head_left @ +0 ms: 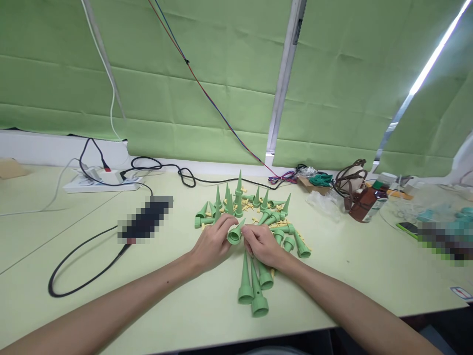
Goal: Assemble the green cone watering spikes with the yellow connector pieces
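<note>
Left hand [215, 241] is clamping cone [235, 234]; right hand [262, 244] is sitting beside — can't tell its grip; forearm [320, 290] bump could be rolling loose cones [259, 305] off counter's [207, 320] front edge.

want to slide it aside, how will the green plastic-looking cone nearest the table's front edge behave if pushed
The green plastic-looking cone would probably roll in an arc, since it tapers from a wide round end. It is likely light, as that end looks open and hollow. It may knock the similar cone beside it.
</note>
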Motion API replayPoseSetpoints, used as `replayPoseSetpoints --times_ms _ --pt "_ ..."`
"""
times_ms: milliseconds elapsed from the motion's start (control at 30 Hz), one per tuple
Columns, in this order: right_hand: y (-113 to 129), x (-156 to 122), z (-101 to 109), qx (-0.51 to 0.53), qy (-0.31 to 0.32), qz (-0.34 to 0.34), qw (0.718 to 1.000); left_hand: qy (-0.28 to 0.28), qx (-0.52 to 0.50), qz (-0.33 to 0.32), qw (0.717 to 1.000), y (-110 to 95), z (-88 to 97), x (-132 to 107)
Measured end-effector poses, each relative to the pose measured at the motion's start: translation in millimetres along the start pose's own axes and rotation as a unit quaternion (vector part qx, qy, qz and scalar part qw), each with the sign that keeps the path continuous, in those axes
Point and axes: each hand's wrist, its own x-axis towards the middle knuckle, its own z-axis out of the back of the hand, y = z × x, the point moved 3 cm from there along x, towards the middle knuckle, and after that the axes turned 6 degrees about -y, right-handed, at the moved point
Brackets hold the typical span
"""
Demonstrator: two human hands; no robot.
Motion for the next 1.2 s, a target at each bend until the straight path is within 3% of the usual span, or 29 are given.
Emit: replayPoseSetpoints --times_ms 367,800,933,1200 --pt "2.6 0.5 0.9 0.016 -0.001 0.015 1.000 0.026 -0.064 0.045 0.997 2.2 -2.2 1.0" --pt "3.0 0.1 1.8 0.047 -0.005 0.008 0.999 0.053 -0.210 0.111 0.970 6.4 2.9 9.1" --pt "2.8 0.1 2.1 0.044 0.002 0.008 0.999 0.068 -0.219 0.141 0.963 9.1 1.5 8.2" --pt "-0.4 -0.7 -0.5 0.041 0.016 -0.003 0.999 0.102 -0.221 0.142 0.959 13.2 -3.9 4.4"
